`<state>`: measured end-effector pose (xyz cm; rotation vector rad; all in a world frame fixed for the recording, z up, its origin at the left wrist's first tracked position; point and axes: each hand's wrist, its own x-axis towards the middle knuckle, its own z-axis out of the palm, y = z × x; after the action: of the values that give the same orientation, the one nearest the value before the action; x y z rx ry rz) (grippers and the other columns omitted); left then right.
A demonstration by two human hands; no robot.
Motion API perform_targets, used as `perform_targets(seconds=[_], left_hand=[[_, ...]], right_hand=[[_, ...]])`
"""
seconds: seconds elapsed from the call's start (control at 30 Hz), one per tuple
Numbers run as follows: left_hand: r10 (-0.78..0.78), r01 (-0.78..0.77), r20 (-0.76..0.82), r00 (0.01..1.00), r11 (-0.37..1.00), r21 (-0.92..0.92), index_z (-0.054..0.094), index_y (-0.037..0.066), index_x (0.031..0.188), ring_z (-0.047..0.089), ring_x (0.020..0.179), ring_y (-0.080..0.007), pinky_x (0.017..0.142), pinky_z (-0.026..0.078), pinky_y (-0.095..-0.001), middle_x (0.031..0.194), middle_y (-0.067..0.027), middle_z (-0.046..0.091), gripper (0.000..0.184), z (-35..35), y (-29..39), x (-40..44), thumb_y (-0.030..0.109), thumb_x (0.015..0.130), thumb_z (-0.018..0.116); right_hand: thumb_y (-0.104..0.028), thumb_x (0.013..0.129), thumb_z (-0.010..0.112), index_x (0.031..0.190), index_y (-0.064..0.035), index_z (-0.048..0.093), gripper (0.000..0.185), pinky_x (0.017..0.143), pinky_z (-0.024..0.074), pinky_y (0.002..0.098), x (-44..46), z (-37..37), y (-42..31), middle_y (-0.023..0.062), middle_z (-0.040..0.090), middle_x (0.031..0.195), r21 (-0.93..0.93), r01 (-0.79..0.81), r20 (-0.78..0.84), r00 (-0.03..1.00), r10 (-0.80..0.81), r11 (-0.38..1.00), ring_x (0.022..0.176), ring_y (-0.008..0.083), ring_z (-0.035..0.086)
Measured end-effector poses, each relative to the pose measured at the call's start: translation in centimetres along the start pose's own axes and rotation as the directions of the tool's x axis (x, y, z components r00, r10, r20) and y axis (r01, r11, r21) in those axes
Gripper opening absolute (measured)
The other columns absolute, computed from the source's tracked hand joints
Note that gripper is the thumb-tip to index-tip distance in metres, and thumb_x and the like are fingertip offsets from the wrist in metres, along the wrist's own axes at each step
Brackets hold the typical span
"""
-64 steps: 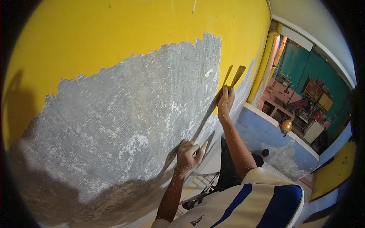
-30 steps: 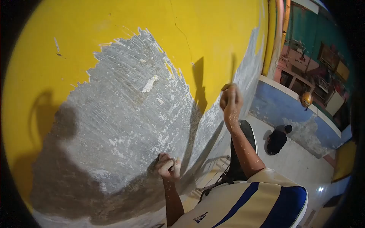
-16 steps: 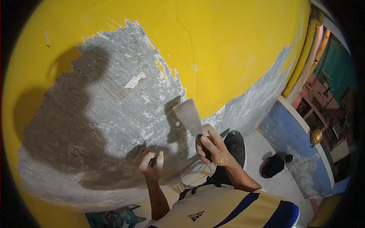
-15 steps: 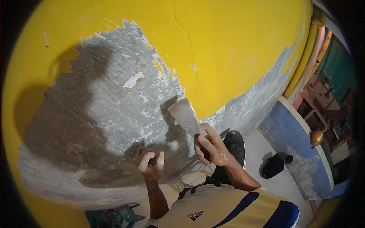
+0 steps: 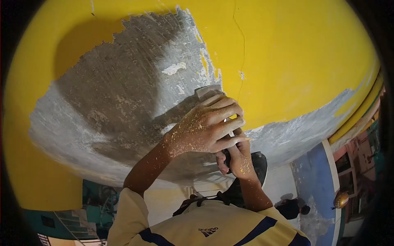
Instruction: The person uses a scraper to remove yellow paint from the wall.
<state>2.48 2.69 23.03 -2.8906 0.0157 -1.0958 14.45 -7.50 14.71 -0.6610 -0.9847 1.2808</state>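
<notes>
My right hand (image 5: 241, 158) grips the dark handle of a scraper (image 5: 208, 92), whose flat metal blade lies at the edge between bare grey plaster (image 5: 119, 82) and yellow paint (image 5: 287, 53). Across the blade lies my left hand (image 5: 209, 125), its fingers stretched over the metal and over part of my right hand. Most of the blade is hidden under those fingers; only its broad end shows. Pale and yellow flakes stick to both hands and wrists. A whitish patch (image 5: 174, 68) remains on the grey plaster above the blade.
A thin crack (image 5: 243, 49) runs down the yellow paint. At lower right, a person in dark clothing (image 5: 288, 208) is on the floor beside a low blue wall (image 5: 312, 172). An orange helmet (image 5: 341, 200) sits near that wall. My dark shoe (image 5: 259, 164) shows beyond my right hand.
My left hand has moved up and right from the lower wall onto the scraper blade, its fingers now extended. The scraper stays in my right hand, and the view has shifted left.
</notes>
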Motion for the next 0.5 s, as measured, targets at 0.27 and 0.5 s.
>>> perform_targets(seconds=[0.27, 0.5], left_hand=[[-0.041, 0.025, 0.231, 0.972, 0.997, 0.071, 0.068, 0.004, 0.100, 0.065, 0.094, -0.0270, 0.085, 0.052, -0.0414, 0.091, -0.0107, 0.067, 0.041, 0.6, -0.6, 0.3, 0.042, 0.085, 0.075], [-0.158, 0.109, 0.266, 0.951, 0.976, 0.190, 0.072, 0.003, 0.107, 0.064, 0.090, -0.0286, 0.080, 0.053, -0.0402, 0.086, -0.0124, 0.066, 0.055, 0.6, -0.2, 0.5, 0.053, 0.084, 0.073]], right_hand=[[-0.013, 0.106, 0.043, 0.135, 0.0016, 0.040, 0.033, 0.039, 0.0421, 0.0239, -0.1, -0.1, 0.8, 0.0095, 0.060, 0.080, -0.020, -0.007, -0.055, 0.998, 0.006, 1.000, 0.046, 0.0100, 0.054], [-0.012, 0.105, 0.043, 0.136, 0.0024, 0.039, 0.034, 0.038, 0.0398, 0.0233, 0.1, 0.3, 0.2, 0.0085, 0.057, 0.074, -0.049, 0.000, -0.123, 0.992, -0.006, 0.999, 0.044, 0.0099, 0.050]])
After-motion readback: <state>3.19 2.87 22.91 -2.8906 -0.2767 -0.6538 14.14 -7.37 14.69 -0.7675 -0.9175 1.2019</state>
